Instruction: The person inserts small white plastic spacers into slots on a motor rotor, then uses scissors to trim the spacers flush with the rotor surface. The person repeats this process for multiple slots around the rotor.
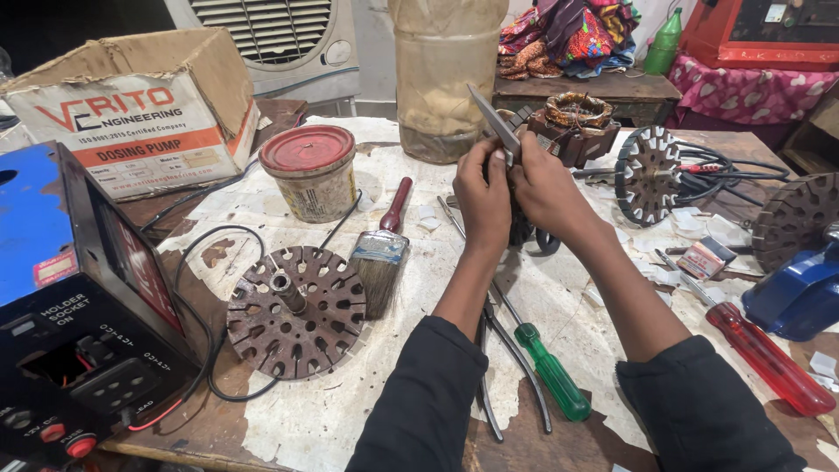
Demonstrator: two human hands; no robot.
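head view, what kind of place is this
Most likely a small workshop for repairing or rewinding electric fan motors. A bare slotted stator core lies on the worn bench, a copper-wound stator sits behind the hands, and a green-handled screwdriver and paintbrush lie around.

The wooden tabletop is covered with torn white paper. Toward its left edge lie a black meter box, a cardboard box, a red-lidded tin, a slotted rotor disc and a paintbrush. Near the front edge lie a green screwdriver and pliers; toward the right edge, a red screwdriver and a second disc.
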